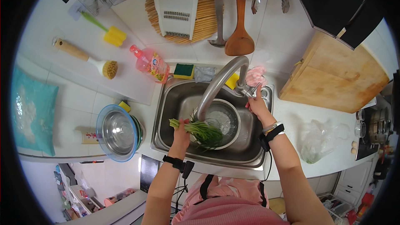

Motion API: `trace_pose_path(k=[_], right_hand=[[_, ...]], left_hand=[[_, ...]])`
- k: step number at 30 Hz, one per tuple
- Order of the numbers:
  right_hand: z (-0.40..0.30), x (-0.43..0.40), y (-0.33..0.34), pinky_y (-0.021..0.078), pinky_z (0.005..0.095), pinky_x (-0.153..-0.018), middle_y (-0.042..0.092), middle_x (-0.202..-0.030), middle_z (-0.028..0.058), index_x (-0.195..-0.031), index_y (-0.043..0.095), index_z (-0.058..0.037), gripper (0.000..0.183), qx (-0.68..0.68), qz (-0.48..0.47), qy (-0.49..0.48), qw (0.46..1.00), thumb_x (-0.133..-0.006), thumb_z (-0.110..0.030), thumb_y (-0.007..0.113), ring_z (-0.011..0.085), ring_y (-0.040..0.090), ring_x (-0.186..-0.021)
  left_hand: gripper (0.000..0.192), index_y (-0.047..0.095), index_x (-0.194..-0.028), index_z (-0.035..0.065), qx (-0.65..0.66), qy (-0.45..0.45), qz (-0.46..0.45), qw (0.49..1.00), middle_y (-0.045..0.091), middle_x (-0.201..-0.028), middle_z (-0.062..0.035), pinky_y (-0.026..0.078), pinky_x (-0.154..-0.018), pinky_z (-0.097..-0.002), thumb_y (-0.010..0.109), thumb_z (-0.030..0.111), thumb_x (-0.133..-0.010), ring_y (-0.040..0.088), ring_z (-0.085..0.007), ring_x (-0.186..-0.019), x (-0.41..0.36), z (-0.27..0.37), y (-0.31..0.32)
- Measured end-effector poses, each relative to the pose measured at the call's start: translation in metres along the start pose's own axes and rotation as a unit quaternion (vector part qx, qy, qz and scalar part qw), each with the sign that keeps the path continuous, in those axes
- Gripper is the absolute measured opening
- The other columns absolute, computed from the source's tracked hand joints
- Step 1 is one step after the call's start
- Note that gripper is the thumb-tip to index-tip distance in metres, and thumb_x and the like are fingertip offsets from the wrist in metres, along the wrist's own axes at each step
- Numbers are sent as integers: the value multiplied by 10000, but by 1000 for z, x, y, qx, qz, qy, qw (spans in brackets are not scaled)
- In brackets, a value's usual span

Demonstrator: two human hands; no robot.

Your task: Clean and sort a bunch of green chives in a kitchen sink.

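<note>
My left hand (pixel 182 137) grips a bunch of long, thin green leafy stalks (pixel 204 131) by its pale stem end. The leafy end hangs into a round metal basin (pixel 238 122) that holds some water. This basin stands in the stainless steel sink (pixel 250 150), beneath the curved spout of the faucet (pixel 215 82). My right hand (pixel 260 104) is at the faucet's lever handle (pixel 256 88), at the sink's back right, with one digit stretched along it and the others curled.
Left of the sink sit nested bowls with a blue-rimmed one (pixel 99 131) on top. Behind it are a pink soap bottle (pixel 153 65), a sponge (pixel 183 71) and a pink cloth (pixel 256 75). To the right are a wooden cutting board (pixel 331 75) and a clear plastic bag (pixel 317 140). A wooden ladle (pixel 239 42) hangs above.
</note>
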State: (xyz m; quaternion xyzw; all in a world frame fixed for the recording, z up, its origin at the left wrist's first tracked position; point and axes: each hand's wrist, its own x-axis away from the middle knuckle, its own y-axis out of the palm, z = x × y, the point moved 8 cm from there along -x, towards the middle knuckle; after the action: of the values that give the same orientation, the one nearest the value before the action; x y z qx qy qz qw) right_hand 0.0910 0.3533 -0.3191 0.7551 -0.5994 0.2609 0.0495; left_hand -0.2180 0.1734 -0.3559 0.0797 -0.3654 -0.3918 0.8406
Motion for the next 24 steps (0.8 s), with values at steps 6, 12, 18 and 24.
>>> trace_pose_path(k=[6, 12, 18, 24], right_hand=[[19, -1, -1, 439, 272, -484, 584, -692, 86, -1406, -47, -127, 760, 24, 80, -61, 995, -876, -154, 497, 146, 523, -522], [14, 44, 50, 466, 314, -641, 603, -796, 122, -1030, 560, -43, 216, 71, 1, -132, 989, -859, -168, 519, 222, 584, -700], [70, 22, 113, 448, 373, -807, 584, -1032, 174, -1062, 557, -36, 292, 112, -31, -146, 982, -853, -239, 550, 328, 557, -939], [116, -19, 166, 396, 350, -923, 531, -1150, 191, -1181, 484, -22, 490, 157, -90, -70, 981, -821, -326, 616, 316, 514, -1078]], left_hand=[[299, 449, -1132, 57, 37, -82, -23, 996, 524, -1053, -85, 413, -899, -392, 496, 255, -913, 498, -203, -998, -18, -8, 13], [379, 418, -1172, 44, 12, -171, -67, 983, 521, -1066, -85, 402, -940, -394, 537, 264, -888, 483, -213, -1052, -51, -42, 33], [381, 540, -1066, 20, -68, -171, -116, 976, 592, -1032, -83, 455, -828, -322, 548, 349, -873, 545, -190, -951, -80, -78, 38], [316, 578, -997, 74, -108, -228, -103, 962, 604, -1000, -25, 414, -818, -264, 574, 358, -859, 531, -130, -907, -124, -133, 11]])
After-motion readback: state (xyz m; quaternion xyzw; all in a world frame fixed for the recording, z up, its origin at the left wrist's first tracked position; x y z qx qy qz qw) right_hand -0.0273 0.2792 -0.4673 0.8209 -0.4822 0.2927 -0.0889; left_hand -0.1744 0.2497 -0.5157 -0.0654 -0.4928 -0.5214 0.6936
